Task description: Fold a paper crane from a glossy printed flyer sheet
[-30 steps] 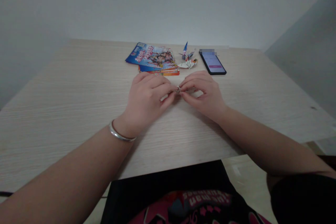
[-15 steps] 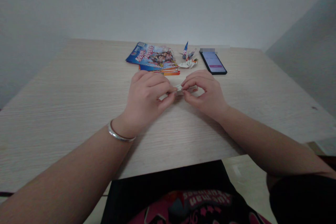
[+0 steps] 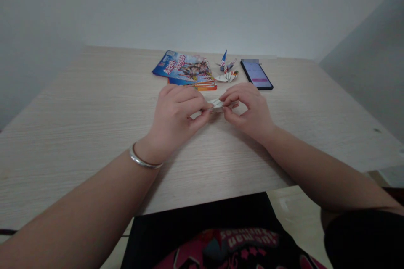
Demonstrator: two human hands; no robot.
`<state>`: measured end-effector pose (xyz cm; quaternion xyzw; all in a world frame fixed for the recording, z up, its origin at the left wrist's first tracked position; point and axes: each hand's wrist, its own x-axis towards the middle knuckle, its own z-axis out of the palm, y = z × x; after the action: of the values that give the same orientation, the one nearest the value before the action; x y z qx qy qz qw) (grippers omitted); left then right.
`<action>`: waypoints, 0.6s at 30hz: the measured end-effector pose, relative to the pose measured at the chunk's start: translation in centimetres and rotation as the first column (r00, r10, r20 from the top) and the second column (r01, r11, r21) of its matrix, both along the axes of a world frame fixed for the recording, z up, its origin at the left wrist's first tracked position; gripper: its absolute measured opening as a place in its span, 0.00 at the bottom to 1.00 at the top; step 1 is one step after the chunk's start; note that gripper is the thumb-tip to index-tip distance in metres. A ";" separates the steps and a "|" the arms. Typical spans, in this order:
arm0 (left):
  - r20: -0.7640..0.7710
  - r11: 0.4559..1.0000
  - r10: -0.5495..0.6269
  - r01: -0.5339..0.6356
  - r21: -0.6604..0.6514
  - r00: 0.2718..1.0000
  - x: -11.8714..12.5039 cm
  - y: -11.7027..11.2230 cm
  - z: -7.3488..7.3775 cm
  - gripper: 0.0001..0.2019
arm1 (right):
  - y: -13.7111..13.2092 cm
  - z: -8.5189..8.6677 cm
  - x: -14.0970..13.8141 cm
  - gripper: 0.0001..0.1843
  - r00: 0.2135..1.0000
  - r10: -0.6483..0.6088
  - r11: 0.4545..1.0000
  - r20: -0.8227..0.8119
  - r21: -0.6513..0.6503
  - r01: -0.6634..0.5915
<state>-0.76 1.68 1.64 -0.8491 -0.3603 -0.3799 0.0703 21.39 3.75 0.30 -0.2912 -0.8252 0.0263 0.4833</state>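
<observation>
A small folded piece of paper point(image 3: 217, 104), whitish with some red print, is pinched between both hands just above the table. My left hand point(image 3: 181, 111), with a silver bangle point(image 3: 143, 162) at its wrist, grips the paper's left end between thumb and index finger. On the other side, my right hand point(image 3: 248, 105) pinches it between thumb and forefinger, and part of the paper shows through the ring of those fingers. The ends under the fingers are hidden.
Beyond my hands lie printed blue leaflets point(image 3: 186, 67) in a stack. Beside them sit a blue paper crane point(image 3: 224, 64) and a whitish folded paper crane point(image 3: 227, 77). A lit phone point(image 3: 257, 74) lies to their right. The wooden table point(image 3: 94, 109) meets a wall behind.
My right hand has shifted slightly right along the paper, away from my left. More of the paper now shows between the fingertips. My left hand has barely moved.
</observation>
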 end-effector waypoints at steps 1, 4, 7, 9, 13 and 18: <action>-0.001 1.000 0.003 -0.003 0.001 1.000 0.0 0.0 0.0 0.12 | 0.1 0.0 0.1 0.08 1.000 -0.003 1.000 -0.001 -0.003 0.003; -0.009 1.000 0.007 -0.007 0.004 1.000 -0.2 0.2 -0.1 0.12 | 0.2 0.0 0.2 0.08 1.000 -0.002 1.000 0.008 0.006 0.002; -0.003 1.000 -0.005 0.005 0.016 1.000 -0.3 0.3 -0.3 0.11 | 0.0 0.0 0.3 0.08 1.000 0.015 1.000 0.025 0.009 -0.016; 0.019 1.000 0.001 -0.002 0.028 1.000 -0.4 0.3 -0.3 0.10 | 0.0 -0.2 0.7 0.07 1.000 0.008 0.999 0.000 -0.049 -0.008; 0.016 0.996 0.093 -0.093 0.014 0.996 -0.7 0.1 -0.1 0.10 | 0.9 -1.2 1.6 0.15 0.977 -0.132 0.932 -0.166 -0.356 0.066; -0.053 0.985 0.175 -0.175 0.009 0.983 -1.0 -0.2 0.4 0.11 | 2.0 -2.0 1.7 0.18 0.944 -0.265 0.681 -0.195 -0.731 0.040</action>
<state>-1.73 1.49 2.01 -0.8239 -0.4308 -0.3500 0.1148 23.14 5.78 -1.73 -0.5180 -0.6429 0.3469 0.4449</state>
